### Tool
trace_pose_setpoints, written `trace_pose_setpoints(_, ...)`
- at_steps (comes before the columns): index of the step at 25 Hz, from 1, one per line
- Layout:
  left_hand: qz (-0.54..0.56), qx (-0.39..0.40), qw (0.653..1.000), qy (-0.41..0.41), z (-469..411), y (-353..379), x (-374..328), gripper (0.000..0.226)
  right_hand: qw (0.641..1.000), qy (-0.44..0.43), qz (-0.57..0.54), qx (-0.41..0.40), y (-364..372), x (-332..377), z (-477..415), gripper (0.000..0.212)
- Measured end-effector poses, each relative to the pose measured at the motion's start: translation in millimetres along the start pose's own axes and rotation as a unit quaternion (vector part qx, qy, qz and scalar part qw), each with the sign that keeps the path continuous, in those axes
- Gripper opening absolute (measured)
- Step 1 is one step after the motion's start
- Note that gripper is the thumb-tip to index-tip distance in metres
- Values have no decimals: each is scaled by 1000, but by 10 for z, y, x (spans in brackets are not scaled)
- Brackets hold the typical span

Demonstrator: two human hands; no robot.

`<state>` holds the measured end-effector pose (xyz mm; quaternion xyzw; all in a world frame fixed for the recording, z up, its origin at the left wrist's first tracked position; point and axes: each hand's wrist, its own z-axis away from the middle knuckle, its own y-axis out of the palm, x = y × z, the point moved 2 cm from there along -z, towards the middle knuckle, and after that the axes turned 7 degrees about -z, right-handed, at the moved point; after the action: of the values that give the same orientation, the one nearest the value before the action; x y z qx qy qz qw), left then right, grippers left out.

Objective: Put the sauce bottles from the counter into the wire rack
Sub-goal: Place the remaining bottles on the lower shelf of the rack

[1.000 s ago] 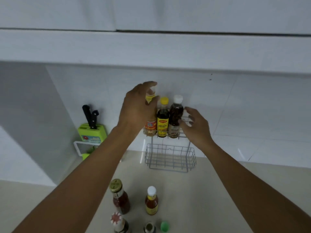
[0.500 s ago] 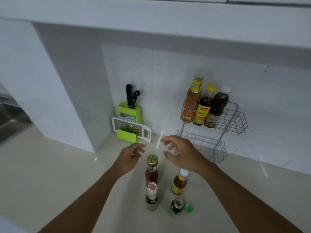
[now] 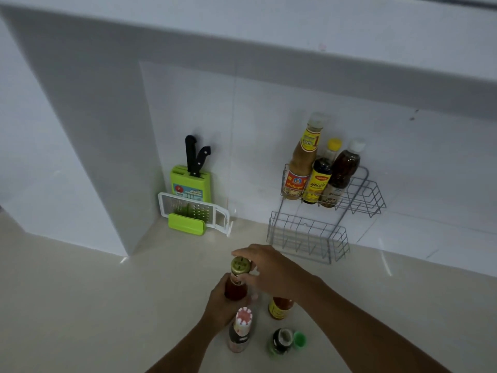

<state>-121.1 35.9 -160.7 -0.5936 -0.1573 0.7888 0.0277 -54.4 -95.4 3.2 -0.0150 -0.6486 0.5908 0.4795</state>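
Note:
A two-tier wire rack [image 3: 360,195] stands against the tiled wall. Its upper shelf holds a tall tan sauce bottle [image 3: 302,162], a dark yellow-capped bottle [image 3: 320,176] and a dark white-capped bottle [image 3: 343,170]; the lower shelf [image 3: 306,238] holds nothing. On the counter, my left hand [image 3: 219,305] wraps the body of a red sauce bottle with a gold cap [image 3: 240,267]. My right hand [image 3: 271,267] pinches that bottle at the neck and cap. Near it stand a red-capped bottle [image 3: 240,329], an orange-labelled bottle [image 3: 279,308] partly under my right arm, and a dark green bottle [image 3: 281,341].
A green knife block [image 3: 189,181] with two black-handled knives leans in the corner, with a white and green grater [image 3: 193,211] in front of it. A loose green cap [image 3: 300,340] lies by the dark green bottle. An overhead cabinet edge [image 3: 295,63] hangs above the rack.
Both hands came down from the rack's upper shelf, leaving the tan bottle there. They now grip the gold-capped bottle on the counter. The view swung left and down.

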Motion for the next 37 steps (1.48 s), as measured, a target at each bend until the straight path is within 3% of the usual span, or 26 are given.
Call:
trace_pose_setpoints(6,-86,142,980,113,-152,-457,-737,47,996,30,-85,-24,-697,47,170,44)
trace_pose_setpoints(11,-88,295,941,137,-145,-549,-1613,42,988,-37,-148,-13,-1352,184,418,40)
trace_pose_setpoints(14,-85,337,927,141,-72,-439,-1919,40,996,-61,-5,-64,-1635,239,595,33)
trace_pose_setpoints(16,-84,351,921,144,-17,-316,-2067,39,967,-131,164,-143,-1692,244,641,32)
trace_pose_setpoints(17,-90,350,921,147,3,-246,-2134,38,948,-167,212,-169,-1687,223,634,28)
trace_pose_setpoints(19,-108,296,937,153,9,-108,-2250,38,946,-159,206,-191,-1668,136,608,17)
trace_pose_setpoints(22,-204,95,959,173,-7,28,-2334,38,970,-39,85,-225,-1636,-66,541,18)
trace_pose_setpoints(24,-333,-35,924,184,44,131,-2364,41,968,30,35,-248,-1608,-208,520,24)
trace_pose_setpoints(25,-367,-65,908,189,59,180,-2365,44,968,52,22,-246,-1607,-249,519,27)
trace_pose_setpoints(27,-332,4,927,173,19,199,-2356,43,976,64,9,-209,-1647,-256,570,31)
trace_pose_setpoints(29,-206,187,952,129,-75,111,-2353,37,985,33,19,-167,-1699,-209,630,32)
trace_pose_setpoints(31,-109,323,936,82,-100,39,-2358,38,986,-16,41,-159,-1687,-129,646,23)
trace_pose_setpoints(33,-108,315,938,93,-102,35,-2376,37,978,-27,22,-204,-1650,-91,604,19)
trace_pose_setpoints(37,-225,167,950,138,-73,88,-2354,38,962,26,-4,-272,-1500,-259,551,21)
